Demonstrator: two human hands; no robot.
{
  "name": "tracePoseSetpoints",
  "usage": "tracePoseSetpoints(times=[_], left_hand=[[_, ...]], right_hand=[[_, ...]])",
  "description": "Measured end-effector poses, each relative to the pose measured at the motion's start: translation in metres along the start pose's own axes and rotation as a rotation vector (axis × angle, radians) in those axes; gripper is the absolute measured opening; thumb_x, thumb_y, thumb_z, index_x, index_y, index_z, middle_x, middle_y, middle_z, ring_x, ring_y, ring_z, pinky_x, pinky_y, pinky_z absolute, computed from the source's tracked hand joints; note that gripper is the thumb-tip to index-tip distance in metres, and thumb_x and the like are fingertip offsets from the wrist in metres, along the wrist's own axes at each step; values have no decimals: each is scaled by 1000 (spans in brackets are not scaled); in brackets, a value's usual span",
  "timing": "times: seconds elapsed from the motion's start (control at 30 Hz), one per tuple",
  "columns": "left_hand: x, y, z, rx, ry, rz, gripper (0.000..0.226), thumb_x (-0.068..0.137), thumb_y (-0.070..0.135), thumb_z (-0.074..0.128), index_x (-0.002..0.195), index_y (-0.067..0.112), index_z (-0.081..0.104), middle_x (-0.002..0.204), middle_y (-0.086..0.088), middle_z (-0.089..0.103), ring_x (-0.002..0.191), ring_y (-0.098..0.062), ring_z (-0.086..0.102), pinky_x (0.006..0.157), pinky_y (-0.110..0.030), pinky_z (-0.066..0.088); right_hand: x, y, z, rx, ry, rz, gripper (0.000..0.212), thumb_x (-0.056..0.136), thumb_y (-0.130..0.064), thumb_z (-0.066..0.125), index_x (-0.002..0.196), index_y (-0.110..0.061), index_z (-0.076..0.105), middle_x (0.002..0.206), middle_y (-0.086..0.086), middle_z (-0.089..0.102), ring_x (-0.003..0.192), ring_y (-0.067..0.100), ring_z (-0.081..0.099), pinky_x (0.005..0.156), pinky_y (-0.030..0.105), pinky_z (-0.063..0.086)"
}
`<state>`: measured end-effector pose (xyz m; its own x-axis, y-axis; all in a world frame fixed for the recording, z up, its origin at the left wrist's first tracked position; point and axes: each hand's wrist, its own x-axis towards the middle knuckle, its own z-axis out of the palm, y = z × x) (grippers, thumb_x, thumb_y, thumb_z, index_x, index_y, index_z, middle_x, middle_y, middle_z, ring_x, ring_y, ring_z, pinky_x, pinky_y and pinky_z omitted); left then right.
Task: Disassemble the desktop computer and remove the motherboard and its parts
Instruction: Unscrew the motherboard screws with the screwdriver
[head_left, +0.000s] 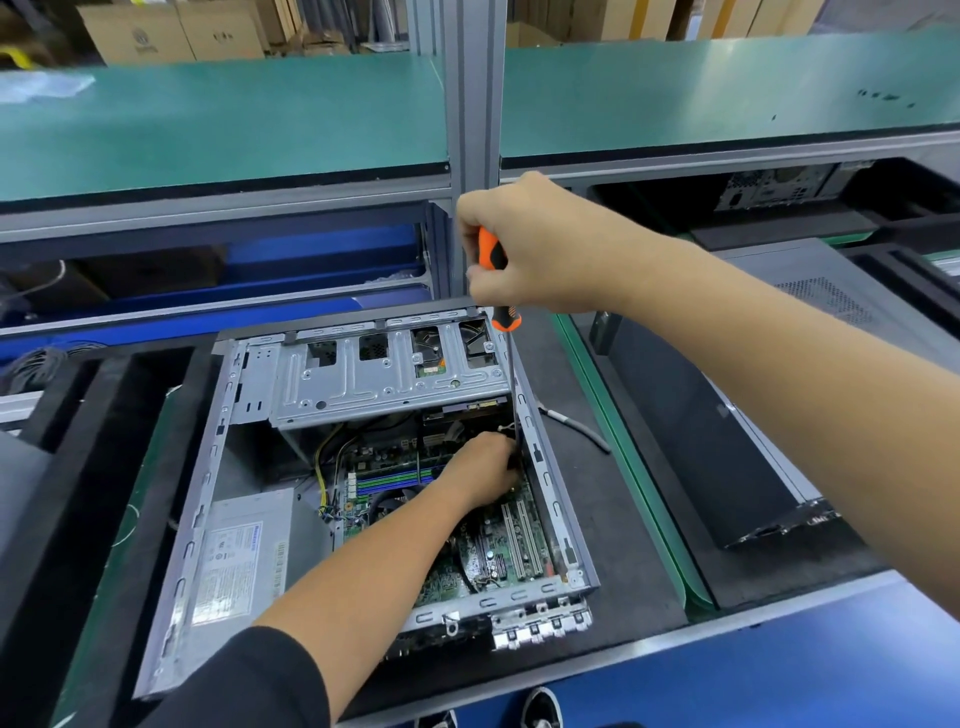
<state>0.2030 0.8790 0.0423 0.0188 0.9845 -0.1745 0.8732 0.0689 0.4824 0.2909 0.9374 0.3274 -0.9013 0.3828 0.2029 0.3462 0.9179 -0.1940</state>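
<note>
The desk (639, 519), topped with a dark mat, carries the open desktop computer (218, 499) lying on its side, its side panel off. Inside, the drive cage (384, 379) spans the far end, the power supply (239, 551) sits near left, and the motherboard (498, 551) lies along the right wall, not yet removed.

The right hand (540, 244) is wrapped around the orange-and-black handle of a long screwdriver (501, 291), whose shaft runs almost straight down along the case's right wall. The left hand (483, 467) reaches to the board's far right corner, fingers curled around the shaft near the tip (whether they also pinch a screw is hidden).

This looks like loosening a mounting screw at that corner. Doing it well likely means keeping the shaft upright and seated before turning, pressing down lightly, and letting the left fingers steady the tip so it cannot skid across the board.
</note>
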Motion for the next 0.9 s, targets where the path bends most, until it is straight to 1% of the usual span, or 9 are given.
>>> tracePoseSetpoints(times=[0.13,0.2,0.3,0.37,0.57,0.67,0.77,0.9], left_hand=[[0,1,2,20,14,-22,20,85,17,59,96,2,66,98,-19,66,91,-35,62,69,-38,50],[0,1,3,31,34,-41,17,84,17,60,93,3,64,95,-19,65,88,-36,61,63,-34,46],[1,1,2,28,35,-74,10,81,19,63,81,9,62,82,-11,62,79,-32,61,56,-30,39],[2,1,3,15,33,-86,11,81,22,64,76,12,60,76,-9,60,75,-31,61,55,-29,38],[3,-3,6,-12,52,-81,14,85,20,63,91,8,66,89,-14,66,80,-32,62,58,-31,39],[4,-2,6,-4,50,-73,15,85,20,62,92,7,65,90,-15,65,81,-33,62,58,-32,42],[5,-3,6,1,48,-74,18,85,21,62,96,7,66,92,-15,66,83,-33,62,61,-33,46],[5,-3,6,11,46,-69,15,85,21,62,92,7,64,89,-14,65,80,-33,61,58,-31,40]], right_hand=[[0,2,1,18,15,31,11,83,-19,61,83,-11,54,62,-6,49,56,14,45,52,26,37],[-1,2,1,31,13,47,11,83,-19,61,82,-11,53,61,-8,49,55,12,47,54,29,40],[-2,2,1,54,2,62,10,84,-18,61,83,-10,54,60,-8,50,54,10,49,57,31,44],[-3,2,2,57,-4,69,10,85,-17,61,83,-10,54,60,-7,50,53,9,49,57,30,44],[-5,3,6,51,-11,72,10,85,-17,61,81,-13,52,58,-9,49,54,7,49,55,28,43],[-5,4,6,44,-16,73,10,84,-16,61,81,-12,53,58,-9,49,53,6,49,54,27,42],[-5,4,6,42,-30,75,11,84,-16,62,81,-12,52,60,-9,49,54,8,49,55,27,43],[-6,5,10,37,-39,72,11,86,-16,62,83,-12,52,64,-9,48,55,6,48,52,22,40]])
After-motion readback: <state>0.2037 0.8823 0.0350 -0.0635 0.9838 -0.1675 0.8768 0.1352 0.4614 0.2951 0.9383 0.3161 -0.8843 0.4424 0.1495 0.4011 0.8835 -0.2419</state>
